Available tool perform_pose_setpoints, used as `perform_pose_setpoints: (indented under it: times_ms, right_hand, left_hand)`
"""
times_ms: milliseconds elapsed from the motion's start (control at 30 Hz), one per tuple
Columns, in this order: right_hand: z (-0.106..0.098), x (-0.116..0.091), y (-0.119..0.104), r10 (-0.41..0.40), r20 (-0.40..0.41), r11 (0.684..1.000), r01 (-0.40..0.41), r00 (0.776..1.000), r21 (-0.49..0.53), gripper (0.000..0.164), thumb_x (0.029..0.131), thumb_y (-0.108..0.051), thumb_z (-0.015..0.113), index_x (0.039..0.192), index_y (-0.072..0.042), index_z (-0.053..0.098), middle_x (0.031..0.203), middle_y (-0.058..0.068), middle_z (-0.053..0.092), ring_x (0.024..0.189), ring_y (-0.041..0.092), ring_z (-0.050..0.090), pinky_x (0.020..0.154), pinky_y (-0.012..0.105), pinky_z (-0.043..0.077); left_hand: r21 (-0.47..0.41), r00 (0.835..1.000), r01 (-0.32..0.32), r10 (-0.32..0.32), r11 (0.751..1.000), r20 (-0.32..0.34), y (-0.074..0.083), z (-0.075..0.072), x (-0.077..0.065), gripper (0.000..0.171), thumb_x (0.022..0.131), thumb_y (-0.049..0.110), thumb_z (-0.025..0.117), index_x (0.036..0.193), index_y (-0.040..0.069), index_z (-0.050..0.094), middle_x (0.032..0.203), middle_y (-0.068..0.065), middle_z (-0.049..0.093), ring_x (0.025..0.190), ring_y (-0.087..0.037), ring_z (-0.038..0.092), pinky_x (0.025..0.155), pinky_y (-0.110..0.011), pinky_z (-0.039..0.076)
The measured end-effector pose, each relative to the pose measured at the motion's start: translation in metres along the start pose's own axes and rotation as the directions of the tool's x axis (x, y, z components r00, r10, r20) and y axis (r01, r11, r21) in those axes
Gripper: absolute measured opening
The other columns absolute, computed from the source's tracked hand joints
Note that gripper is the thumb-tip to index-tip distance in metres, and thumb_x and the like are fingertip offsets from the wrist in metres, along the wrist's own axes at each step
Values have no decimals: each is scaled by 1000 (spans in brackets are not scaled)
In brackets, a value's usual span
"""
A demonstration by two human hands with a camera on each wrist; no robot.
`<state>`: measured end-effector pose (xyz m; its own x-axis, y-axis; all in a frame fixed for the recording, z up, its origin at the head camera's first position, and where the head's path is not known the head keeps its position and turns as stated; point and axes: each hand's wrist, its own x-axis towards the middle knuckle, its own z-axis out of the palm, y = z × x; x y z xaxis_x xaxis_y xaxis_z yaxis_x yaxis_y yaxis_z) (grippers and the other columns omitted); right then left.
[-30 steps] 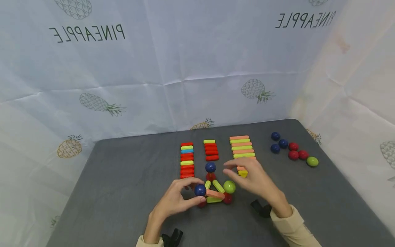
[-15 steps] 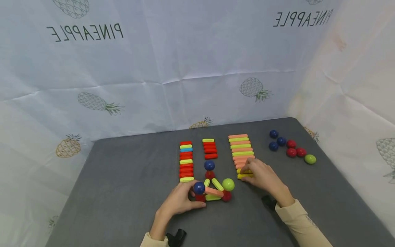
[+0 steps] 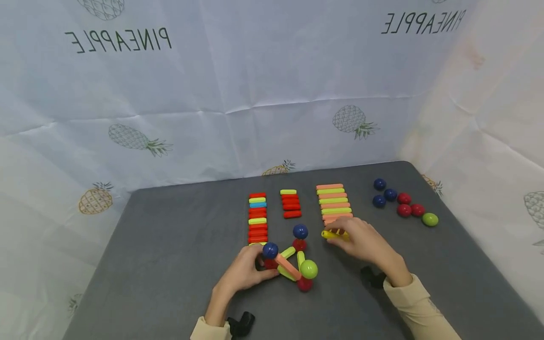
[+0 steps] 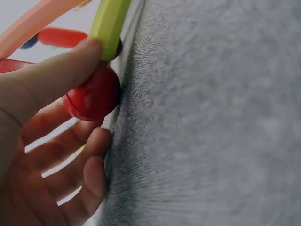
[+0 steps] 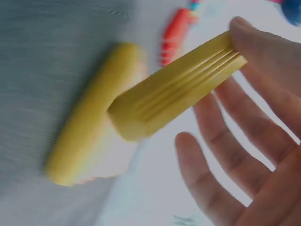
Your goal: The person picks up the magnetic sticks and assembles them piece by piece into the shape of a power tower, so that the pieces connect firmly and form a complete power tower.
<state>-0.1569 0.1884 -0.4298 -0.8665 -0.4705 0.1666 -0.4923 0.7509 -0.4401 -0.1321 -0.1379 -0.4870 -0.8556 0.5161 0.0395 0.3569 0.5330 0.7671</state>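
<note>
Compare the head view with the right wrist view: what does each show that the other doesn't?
Only the head view: the left hand holding the ball-and-rod frame, and the cluster of loose balls on the right.

Only the right wrist view: lengthwise grooves on the held yellow rod, and nearly the whole of a second yellow rod, which the head view mostly hides.

Both: the right hand pinching the yellow rod, and some red rods, blurred in the wrist view.
</note>
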Motion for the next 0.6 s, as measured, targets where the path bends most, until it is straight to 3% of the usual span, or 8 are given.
perform_pose_setpoints:
  times_ms: [100,267,367,467,600]
  right_hand:
    - [-15,1,-11,-68,-122,995,77,990,66,26,82,-10,85,107,-13,78,95,-6,76,82,6,65,72,28,57]
    - [-34,3,-33,-190,-313,952,253,931,174,38,76,0,86,111,-13,77,97,-3,76,87,7,67,76,22,56]
    - [-38,5,-45,-259,-342,902,353,904,250,42,76,3,85,114,-13,76,101,0,77,89,7,68,80,18,55]
    - [-39,5,-55,-315,-318,857,412,894,308,40,78,2,85,113,-12,75,101,2,78,88,8,69,81,19,56]
    - [-38,4,-60,-328,-263,853,404,907,330,37,80,-2,85,112,-16,75,101,-2,78,88,8,69,80,22,57]
  left_hand:
    - [2,1000,-5,5,1000,13,0,-1,2,22,85,21,85,101,20,71,83,3,62,72,-8,54,65,-19,46]
    - [11,1000,-14,14,1000,13,1,-1,8,18,89,10,78,105,14,70,88,0,61,79,-10,54,71,-21,48]
    - [27,1000,-4,5,1000,-29,3,2,9,16,91,6,75,106,9,69,91,-1,61,81,-10,55,73,-23,51]
    - [53,997,14,-10,998,-71,8,3,7,24,90,6,76,112,8,68,98,-3,65,79,-8,57,72,-23,53]
    - [73,984,25,-11,997,-179,19,-6,-2,41,85,6,82,121,9,65,110,-7,68,72,-4,59,68,-23,55]
